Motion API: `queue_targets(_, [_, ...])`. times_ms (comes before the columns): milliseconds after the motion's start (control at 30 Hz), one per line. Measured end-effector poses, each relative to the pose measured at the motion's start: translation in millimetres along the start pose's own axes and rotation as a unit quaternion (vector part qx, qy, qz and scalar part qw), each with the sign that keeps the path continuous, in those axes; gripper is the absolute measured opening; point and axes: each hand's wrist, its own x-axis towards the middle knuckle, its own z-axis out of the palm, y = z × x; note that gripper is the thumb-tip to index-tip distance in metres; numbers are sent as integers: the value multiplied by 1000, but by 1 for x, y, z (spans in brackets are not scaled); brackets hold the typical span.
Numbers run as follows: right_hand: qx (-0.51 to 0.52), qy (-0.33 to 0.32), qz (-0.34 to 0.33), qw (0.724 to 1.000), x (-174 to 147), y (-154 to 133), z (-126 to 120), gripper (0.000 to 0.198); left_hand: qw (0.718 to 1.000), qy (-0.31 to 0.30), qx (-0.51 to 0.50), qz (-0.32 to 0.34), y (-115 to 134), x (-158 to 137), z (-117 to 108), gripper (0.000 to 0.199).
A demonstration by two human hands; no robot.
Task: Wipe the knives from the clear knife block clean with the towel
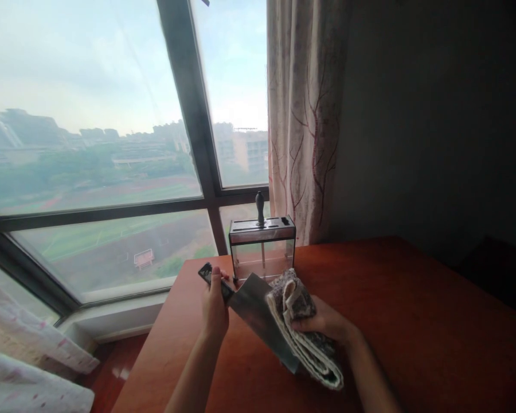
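My left hand (pixel 215 307) is closed around the dark handle of a cleaver (pixel 262 315), thumb on top. The broad grey blade slants down to the right above the table. A folded grey and white towel (pixel 305 332) is in my right hand (pixel 327 321), with the fingers wrapped round it. The towel lies against the blade's right part and hides some of it. Just beyond the blade stands a clear-sided knife block (pixel 262 232) with a slotted top. One dark knife handle (pixel 260 207) sticks up out of it.
The reddish-brown wooden table (pixel 370 298) runs out to the right. Along its left side are a large window (pixel 112 218) and a low sill. A patterned curtain (pixel 303 115) hangs behind the block; another curtain (pixel 34 373) is at lower left.
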Motion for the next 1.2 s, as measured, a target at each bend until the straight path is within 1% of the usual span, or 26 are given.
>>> queue_targets(100, [20, -72, 44, 996, -1, -2, 6, 41, 999, -16, 9, 47, 2, 8, 8, 42])
queue_targets(167, [35, -104, 69, 992, -2, -1, 9, 40, 998, -33, 14, 49, 1, 13, 13, 44])
queue_targets(300, [60, -104, 67, 991, -2, 2, 13, 40, 998, -60, 2, 26, -2, 22, 21, 43])
queue_targets(367, [81, -86, 60, 991, -2, 3, 14, 42, 997, -73, -3, 17, -3, 23, 22, 42])
queue_targets(467, [140, -47, 50, 988, -2, 5, 20, 46, 997, -79, 0, 5, -4, 21, 23, 42])
queue_targets(567, [175, -32, 47, 983, 3, 11, 29, 43, 996, -82, 23, 7, -6, 13, 24, 43])
queue_targets(667, [155, -13, 43, 987, 12, 19, 37, 42, 993, -96, 62, 21, -8, 5, 27, 46])
queue_targets(800, [115, 60, 14, 992, 22, 25, 39, 45, 990, -93, 94, 53, -16, -6, 33, 45])
queue_targets(933, [105, 127, -27, 986, 23, 19, 40, 50, 985, -95, 121, 73, -25, -16, 38, 43])
queue_targets(1067, [107, 150, -50, 982, 23, 14, 46, 53, 984, -102, 121, 82, -24, -18, 39, 42])
queue_targets(1200, [95, 158, -59, 981, 27, 20, 54, 53, 985, -100, 114, 85, -17, -12, 33, 42])
